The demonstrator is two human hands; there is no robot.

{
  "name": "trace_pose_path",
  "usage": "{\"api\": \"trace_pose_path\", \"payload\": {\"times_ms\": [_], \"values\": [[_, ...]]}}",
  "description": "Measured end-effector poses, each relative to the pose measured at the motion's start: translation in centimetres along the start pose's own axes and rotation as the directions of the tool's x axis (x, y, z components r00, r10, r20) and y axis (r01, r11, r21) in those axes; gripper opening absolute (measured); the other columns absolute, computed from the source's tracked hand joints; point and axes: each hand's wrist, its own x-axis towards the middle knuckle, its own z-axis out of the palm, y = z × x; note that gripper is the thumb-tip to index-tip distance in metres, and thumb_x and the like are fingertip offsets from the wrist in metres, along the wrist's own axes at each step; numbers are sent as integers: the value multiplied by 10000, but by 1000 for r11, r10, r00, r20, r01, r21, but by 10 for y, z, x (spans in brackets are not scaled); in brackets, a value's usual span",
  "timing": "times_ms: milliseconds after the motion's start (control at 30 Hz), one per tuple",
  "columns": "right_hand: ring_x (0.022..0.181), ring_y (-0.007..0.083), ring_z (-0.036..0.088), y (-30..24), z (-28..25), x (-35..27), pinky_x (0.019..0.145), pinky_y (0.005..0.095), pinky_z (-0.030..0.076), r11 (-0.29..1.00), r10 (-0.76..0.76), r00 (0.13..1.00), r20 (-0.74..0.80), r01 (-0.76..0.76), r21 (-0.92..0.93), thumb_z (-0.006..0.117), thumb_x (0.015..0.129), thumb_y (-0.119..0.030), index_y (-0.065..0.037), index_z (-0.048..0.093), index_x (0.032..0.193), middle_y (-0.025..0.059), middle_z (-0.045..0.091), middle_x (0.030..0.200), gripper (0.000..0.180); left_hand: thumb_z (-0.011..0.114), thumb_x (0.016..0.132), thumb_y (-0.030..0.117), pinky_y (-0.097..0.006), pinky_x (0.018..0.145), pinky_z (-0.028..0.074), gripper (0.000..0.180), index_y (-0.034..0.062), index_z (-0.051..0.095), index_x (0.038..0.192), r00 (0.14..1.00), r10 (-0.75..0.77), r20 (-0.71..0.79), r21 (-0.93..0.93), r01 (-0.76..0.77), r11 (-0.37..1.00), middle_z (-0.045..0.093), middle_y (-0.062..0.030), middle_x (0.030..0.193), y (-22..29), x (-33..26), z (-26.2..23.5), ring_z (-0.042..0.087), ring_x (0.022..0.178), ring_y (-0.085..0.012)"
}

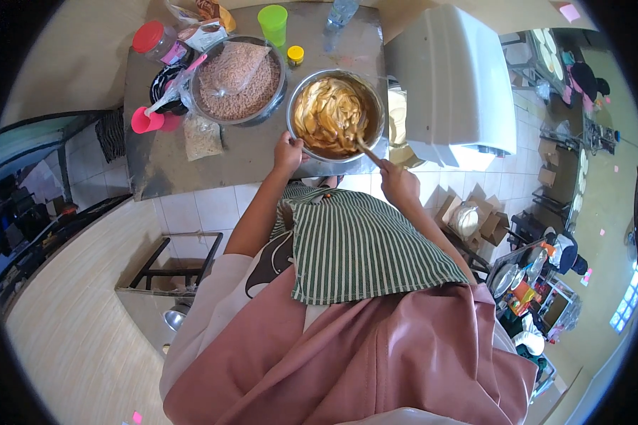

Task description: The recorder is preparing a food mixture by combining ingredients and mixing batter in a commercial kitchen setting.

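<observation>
A steel mixing bowl [377, 106] stands near the front edge of the grey table. Thick batter [326, 106], swirled in cream and caramel brown, fills much of it. My left hand [288, 154] is closed on the bowl's near left rim, thumb toward the inside. In my right hand [400, 183] is the handle of a wooden spoon [368, 151], slanting over the near right rim. The spoon's head is sunk in the batter, so its shape is hidden.
Left of the bowl sits a wide basin [282, 95] of pinkish-brown granules with a clear bag on top. Around it are a green cup [273, 25], a yellow-lidded jar [295, 54], a red-lidded jar [152, 39] and a pink cup [147, 120]. A large white appliance [450, 78] stands right.
</observation>
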Motion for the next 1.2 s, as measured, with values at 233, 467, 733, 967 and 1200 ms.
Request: {"api": "trace_pose_path", "payload": {"times_ms": [233, 467, 733, 967, 1200], "values": [[722, 318, 641, -38, -92, 3, 640, 429, 504, 954, -280, 935, -217, 247, -169, 467, 914, -279, -179, 622, 1127, 155, 655, 818, 282, 535, 896, 217, -309, 496, 500, 200, 44, 549, 996, 996, 46, 75, 447, -74, 891, 648, -141, 813, 12, 38, -41, 658, 633, -175], [719, 305, 656, -11, -77, 71, 610, 405, 520, 912, -321, 883, -341, 191, -364, 454, 869, -130, -39, 609, 927, 153, 652, 745, 189, 615, 846, 179, -267, 426, 502, 176, 22, 552, 892, 986, 148, 79, 305, -165, 938, 608, -87, 709, 51, 48, -38, 614, 497, -146], [803, 359, 638, -7, -6, 4, 726, 462, 498, 999, -29, 1000, 9, 30, -44, 474, 882, -233, -139, 609, 1088, 174, 656, 875, 263, 523, 920, 170, -282, 449, 517, 142, 49, 481, 981, 999, -10, 41, -14, 10, 1000, 610, -89, 749, -1, 7, -11, 632, 559, -167], [753, 300, 660, -31, -81, 7, 679, 412, 519, 955, -297, 927, -230, 282, -93, 477, 892, -293, -143, 625, 1078, 139, 667, 792, 281, 555, 894, 242, -288, 510, 519, 256, 43, 487, 1040, 996, 71, 49, 289, -82, 954, 598, -98, 847, 6, 21, -30, 655, 654, -177], [654, 303, 653, -17, -89, 81, 574, 419, 509, 849, -446, 815, -369, 256, -462, 442, 896, -148, -27, 588, 982, 144, 646, 679, 208, 609, 818, 144, -306, 424, 504, 198, 42, 505, 952, 994, 110, 26, 230, -113, 967, 586, -96, 699, 62, 35, -27, 611, 492, -177]]}}
